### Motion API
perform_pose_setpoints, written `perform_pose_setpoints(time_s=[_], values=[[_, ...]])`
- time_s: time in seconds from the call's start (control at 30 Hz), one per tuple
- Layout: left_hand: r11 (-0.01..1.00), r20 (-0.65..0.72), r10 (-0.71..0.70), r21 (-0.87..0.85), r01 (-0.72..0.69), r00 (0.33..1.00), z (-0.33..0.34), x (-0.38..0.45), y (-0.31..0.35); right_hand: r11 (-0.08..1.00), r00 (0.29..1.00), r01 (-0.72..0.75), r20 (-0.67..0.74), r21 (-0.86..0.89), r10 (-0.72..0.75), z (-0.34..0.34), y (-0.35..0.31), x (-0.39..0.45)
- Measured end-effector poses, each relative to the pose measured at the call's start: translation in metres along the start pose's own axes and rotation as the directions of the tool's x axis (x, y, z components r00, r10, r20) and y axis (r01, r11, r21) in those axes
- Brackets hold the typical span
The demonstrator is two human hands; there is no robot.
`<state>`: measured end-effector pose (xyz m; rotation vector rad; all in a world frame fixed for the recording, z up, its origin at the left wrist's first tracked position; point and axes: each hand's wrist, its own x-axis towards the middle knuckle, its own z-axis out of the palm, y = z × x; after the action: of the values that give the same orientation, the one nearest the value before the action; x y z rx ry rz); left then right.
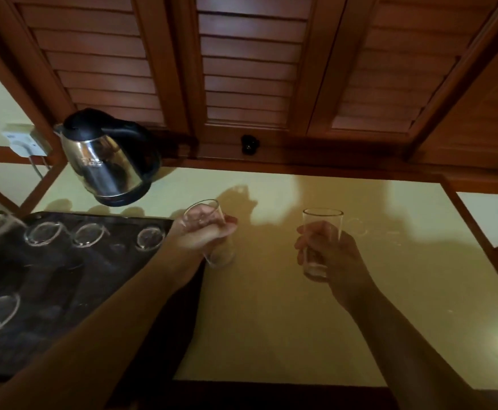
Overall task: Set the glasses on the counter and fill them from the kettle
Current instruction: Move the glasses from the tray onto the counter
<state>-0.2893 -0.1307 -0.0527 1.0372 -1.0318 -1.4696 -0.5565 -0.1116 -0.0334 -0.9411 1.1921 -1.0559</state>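
My left hand [203,236] grips a clear glass [221,255], tilted, just right of the black tray [73,279]. My right hand [333,255] holds a second clear glass [323,220] upright over the pale yellow counter [271,306]. Both glasses look empty. I cannot tell whether either one touches the counter. A steel kettle [108,161] with a black lid and handle stands at the back left of the counter, apart from both hands.
Several more empty glasses [89,234] stand on the black tray at the left. A wall socket with a plug and cord [25,142] is behind the kettle. Wooden louvred doors [250,63] rise behind the counter. A wooden frame [475,220] borders the counter's right side.
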Motion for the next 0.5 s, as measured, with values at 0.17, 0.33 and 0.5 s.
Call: perform_pose_setpoints(time_s=[0.17,0.33,0.5], values=[[0.987,-0.086,0.005,0.159,0.008,0.996,0.019,0.050,-0.027,0.980,0.973,0.159,-0.150,-0.121,-0.177,-0.015,0.009,0.044],[0.899,-0.167,0.106,0.437,-0.023,0.980,0.043,0.091,-0.046,0.936,0.934,0.242,-0.200,-0.256,-0.297,-0.027,0.025,0.099],[0.870,-0.148,0.182,0.485,-0.089,0.972,0.053,0.114,-0.062,0.881,0.911,0.311,-0.151,-0.355,-0.383,-0.032,0.040,0.126]])
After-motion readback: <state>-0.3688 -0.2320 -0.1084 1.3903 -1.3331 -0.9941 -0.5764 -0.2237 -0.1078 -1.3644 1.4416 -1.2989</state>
